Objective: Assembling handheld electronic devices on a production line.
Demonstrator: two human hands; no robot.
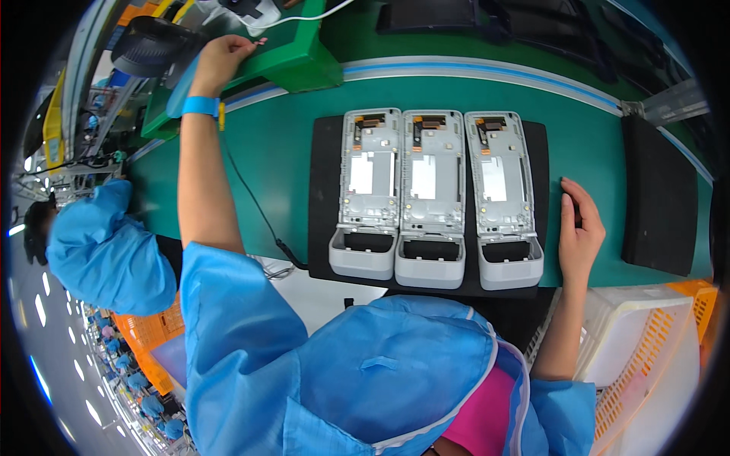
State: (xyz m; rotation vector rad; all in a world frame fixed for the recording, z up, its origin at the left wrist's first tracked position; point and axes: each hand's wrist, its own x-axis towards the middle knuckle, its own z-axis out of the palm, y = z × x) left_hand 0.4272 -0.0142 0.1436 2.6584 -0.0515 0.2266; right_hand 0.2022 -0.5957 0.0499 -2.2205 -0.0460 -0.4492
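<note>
Three gray housings lay on a black mat, mid-view, on the green surface, the one toward 3 o'clock slightly apart. L hand, approx 11 o'clock, was pinched narrow nr a green stand; tiny pinkish bit showed at its tips, couldn't tell if held. R hand, 3 o'clock, was loosely curled, thumb & fingers apart, beside the mat.

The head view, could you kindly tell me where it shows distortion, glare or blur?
In the head view, the blue-striped rail bows strongly; lights at far left glare white; the middle grey housing looks sharp, distant workers small and indistinct.
</note>
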